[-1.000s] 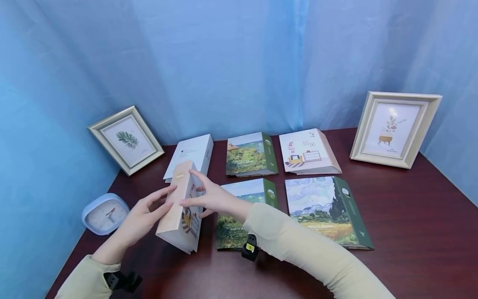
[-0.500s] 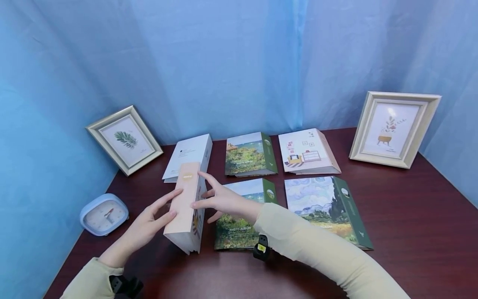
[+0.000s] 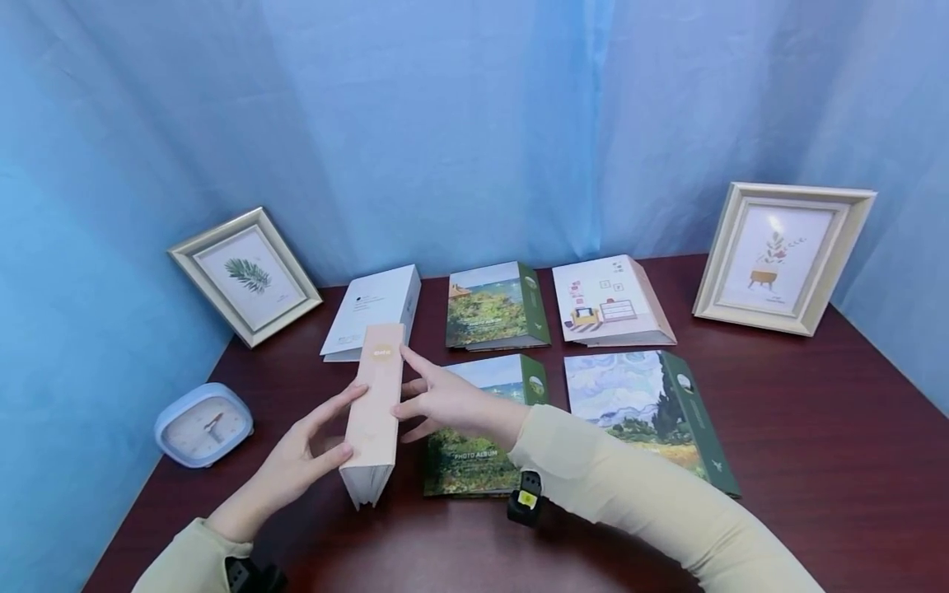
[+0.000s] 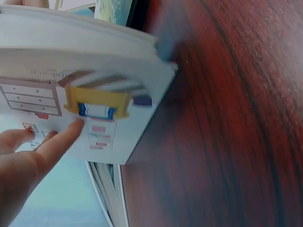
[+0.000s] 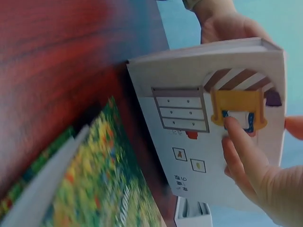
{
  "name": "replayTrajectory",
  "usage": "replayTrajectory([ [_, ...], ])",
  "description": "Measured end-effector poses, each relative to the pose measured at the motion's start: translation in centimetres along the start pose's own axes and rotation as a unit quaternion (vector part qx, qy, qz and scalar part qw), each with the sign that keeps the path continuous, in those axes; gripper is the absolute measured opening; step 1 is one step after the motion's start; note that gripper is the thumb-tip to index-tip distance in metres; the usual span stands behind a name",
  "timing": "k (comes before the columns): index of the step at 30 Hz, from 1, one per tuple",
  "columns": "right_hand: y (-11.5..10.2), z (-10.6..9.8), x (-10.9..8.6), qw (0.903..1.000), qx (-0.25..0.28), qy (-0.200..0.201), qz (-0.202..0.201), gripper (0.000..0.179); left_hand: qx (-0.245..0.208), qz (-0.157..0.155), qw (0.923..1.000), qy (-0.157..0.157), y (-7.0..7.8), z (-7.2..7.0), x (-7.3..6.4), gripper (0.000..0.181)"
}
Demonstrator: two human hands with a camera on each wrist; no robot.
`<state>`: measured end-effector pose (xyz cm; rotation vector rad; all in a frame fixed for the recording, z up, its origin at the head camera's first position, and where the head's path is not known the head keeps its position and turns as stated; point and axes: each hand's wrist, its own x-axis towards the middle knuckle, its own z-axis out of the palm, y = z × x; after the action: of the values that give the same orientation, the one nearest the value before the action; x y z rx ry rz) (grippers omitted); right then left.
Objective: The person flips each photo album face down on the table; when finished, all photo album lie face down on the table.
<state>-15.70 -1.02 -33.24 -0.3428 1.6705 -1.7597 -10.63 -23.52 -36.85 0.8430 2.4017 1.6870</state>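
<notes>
A photo album with a pale peach spine stands on its open edge, spine up, at the left of the table. My left hand holds its left side, thumb and index finger at the spine. From the other side my right hand grips it with fingers spread on the cover. In the left wrist view the album cover carries a yellow armchair and drawers, fingertips resting on it. The right wrist view has similar artwork on the other cover, under my right fingers.
A white album lies behind. Green-spined landscape albums and a furniture-print album lie to the right. Picture frames stand at both back corners; a blue clock sits at the left edge.
Both hands have shifted the album slightly right and turned it, so its spine now faces straight up and the right cover's picture is hidden from the head view.
</notes>
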Motion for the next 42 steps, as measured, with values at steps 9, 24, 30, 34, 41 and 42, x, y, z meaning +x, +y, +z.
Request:
replayTrajectory([
  [9, 0.3, 0.9, 0.7, 0.9996, 0.013, 0.024, 0.01, 0.085, 0.004, 0.018, 0.9995, -0.027, -0.3, -1.1, -0.6, 0.066],
  [24, 1.4, 1.7, 2.4, 0.9957, 0.013, 0.085, 0.036, 0.084, 0.175, -0.042, 0.9831, -0.031, -0.5, -1.5, -0.9, 0.065],
  [30, 2.6, 1.9, 3.4, 0.9936, 0.019, 0.095, 0.056, 0.083, 0.28, -0.036, 0.9587, -0.036, -1.0, -1.3, -0.8, 0.063],
  [34, 3.0, 2.1, 3.8, 0.9912, 0.047, 0.099, 0.074, 0.082, 0.293, -0.035, 0.9544, -0.045, -1.4, -1.3, -0.8, 0.062],
  [41, 3.2, 2.3, 4.4, 0.9873, 0.089, 0.092, 0.094, 0.081, 0.295, -0.057, 0.9513, -0.07, -1.7, -1.6, -0.3, 0.063],
  [42, 3.3, 2.3, 4.4, 0.9866, 0.091, 0.094, 0.097, 0.081, 0.295, -0.061, 0.9507, -0.074, -1.7, -1.7, -0.3, 0.063],
])
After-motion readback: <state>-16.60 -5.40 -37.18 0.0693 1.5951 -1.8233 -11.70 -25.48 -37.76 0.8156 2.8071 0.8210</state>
